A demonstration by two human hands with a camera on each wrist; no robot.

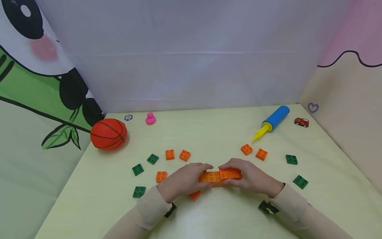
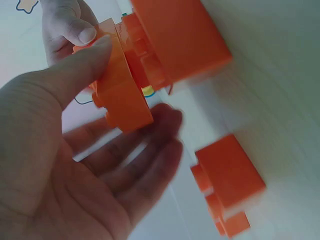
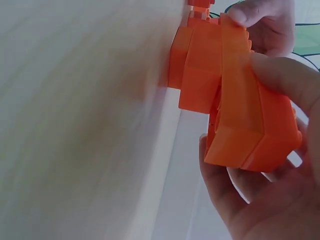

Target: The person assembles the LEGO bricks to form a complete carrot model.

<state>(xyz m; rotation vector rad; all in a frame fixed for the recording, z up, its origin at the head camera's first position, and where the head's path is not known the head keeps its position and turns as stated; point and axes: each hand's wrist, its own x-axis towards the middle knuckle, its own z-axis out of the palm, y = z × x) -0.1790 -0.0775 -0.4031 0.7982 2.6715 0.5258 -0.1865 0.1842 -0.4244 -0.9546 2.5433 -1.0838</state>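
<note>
Both hands meet over the middle of the table in the head view, at a joined piece of orange building bricks [image 1: 210, 177]. My left hand [image 1: 186, 177] grips its left end, the thumb lying along the near side. At the right end, my right hand [image 1: 252, 176] pinches an orange brick [image 1: 230, 174] that sits higher than its neighbour. From the right wrist, this brick [image 3: 275, 131] shows stacked on the joined piece, thumb on one side and fingers on the other. Another orange brick [image 1: 195, 195] lies by the left wrist, partly hidden.
Loose orange bricks [image 1: 169, 154] and green bricks [image 1: 139, 192] lie on both sides. Farther back are a red ball [image 1: 108, 134], a pink toy [image 1: 150, 118], a round chip [image 1: 128, 117], a blue and yellow pump [image 1: 276, 118] and a red toy car [image 1: 301, 122].
</note>
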